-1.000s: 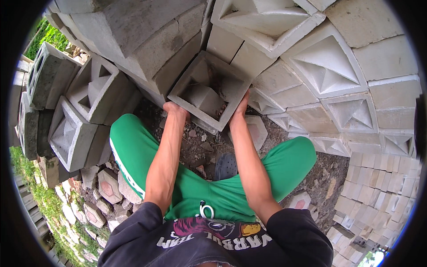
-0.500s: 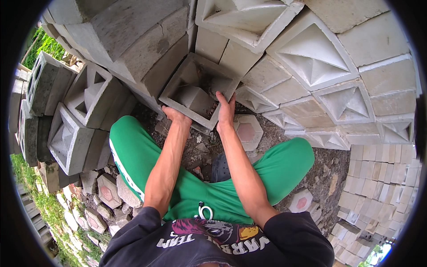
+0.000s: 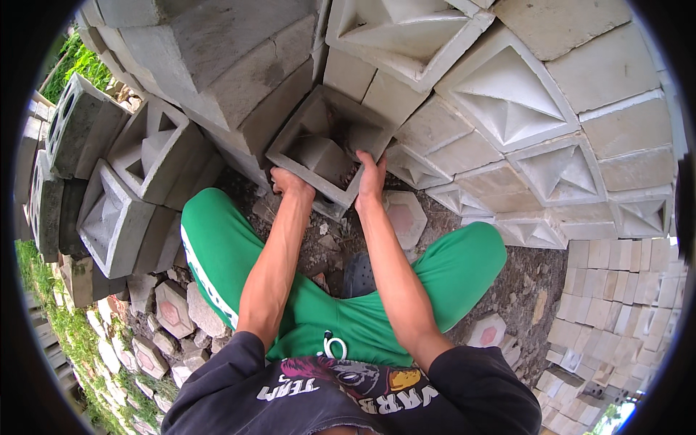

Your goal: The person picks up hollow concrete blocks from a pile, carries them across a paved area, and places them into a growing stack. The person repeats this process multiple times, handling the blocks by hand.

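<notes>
A grey hollow concrete block (image 3: pixel 341 190) with a recessed, pyramid-like centre stands between the stacks in front of me. My left hand (image 3: pixel 291 183) is closed round its lower left corner, with the fingertips partly hidden beneath. On the near right side, my right hand (image 3: pixel 371 177) grips the block, the thumb over the rim and the other fingers out of sight behind it. The block touches or nearly touches the tall grey stack (image 3: pixel 246 94) on its left and the pale blocks (image 3: pixel 395 98) behind it; the exact contact is hidden.
Pale patterned blocks (image 3: pixel 558 174) are stacked along the right. Grey vent blocks (image 3: pixel 119 217) stand at the left beside hexagonal pavers (image 3: pixel 172 310). A paver (image 3: pixel 404 220) and rubble lie on the ground near my dark shoe (image 3: pixel 357 275).
The view has shifted slightly. The fingers of my left hand have curled more at the block's corner; both hands stay on the block, which has barely moved.
</notes>
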The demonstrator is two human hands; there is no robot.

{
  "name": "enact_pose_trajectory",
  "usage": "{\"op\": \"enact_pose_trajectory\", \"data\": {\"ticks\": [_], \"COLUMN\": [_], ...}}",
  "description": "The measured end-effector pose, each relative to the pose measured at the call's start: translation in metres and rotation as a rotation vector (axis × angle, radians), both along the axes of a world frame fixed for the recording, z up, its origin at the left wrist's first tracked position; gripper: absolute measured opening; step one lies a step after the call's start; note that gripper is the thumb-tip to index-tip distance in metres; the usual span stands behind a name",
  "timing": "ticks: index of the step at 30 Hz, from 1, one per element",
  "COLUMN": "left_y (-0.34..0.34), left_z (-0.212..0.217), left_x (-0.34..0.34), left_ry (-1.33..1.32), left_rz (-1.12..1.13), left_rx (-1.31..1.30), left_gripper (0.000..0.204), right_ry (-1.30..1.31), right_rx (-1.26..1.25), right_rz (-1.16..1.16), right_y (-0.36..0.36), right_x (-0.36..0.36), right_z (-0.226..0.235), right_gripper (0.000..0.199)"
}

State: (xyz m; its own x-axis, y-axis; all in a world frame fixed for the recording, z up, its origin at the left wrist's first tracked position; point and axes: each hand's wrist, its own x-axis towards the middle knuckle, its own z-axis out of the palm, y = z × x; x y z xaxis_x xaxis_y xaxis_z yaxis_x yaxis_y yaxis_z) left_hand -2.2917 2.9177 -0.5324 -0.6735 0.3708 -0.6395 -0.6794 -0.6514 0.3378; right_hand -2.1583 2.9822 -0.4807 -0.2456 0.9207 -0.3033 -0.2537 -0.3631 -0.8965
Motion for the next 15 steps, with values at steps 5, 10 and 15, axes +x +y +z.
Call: {"op": "enact_pose_trajectory", "data": {"ticks": [5, 10, 15], "left_y": [0.000, -0.010, 0.003], "left_z": [0.006, 0.019, 0.022], "left_x": [0.004, 0.026, 0.042], "left_ry": [-0.049, 0.249, 0.322], "left_rz": [-0.078, -0.039, 0.037], "left_rx": [-0.264, -0.529, -0.456], "left_gripper": [0.062, 0.064, 0.062], "right_ry": [0.041, -0.009, 0.001], "right_rx": [0.001, 0.002, 0.008], "right_rz": [-0.006, -0.027, -0.031], "right_y": [-0.002, -0.035, -0.039], "right_x": [0.009, 0.010, 0.007], "right_z": [0.000, 0.010, 0.011], "right_gripper": [0.093, 0.093, 0.090]}}
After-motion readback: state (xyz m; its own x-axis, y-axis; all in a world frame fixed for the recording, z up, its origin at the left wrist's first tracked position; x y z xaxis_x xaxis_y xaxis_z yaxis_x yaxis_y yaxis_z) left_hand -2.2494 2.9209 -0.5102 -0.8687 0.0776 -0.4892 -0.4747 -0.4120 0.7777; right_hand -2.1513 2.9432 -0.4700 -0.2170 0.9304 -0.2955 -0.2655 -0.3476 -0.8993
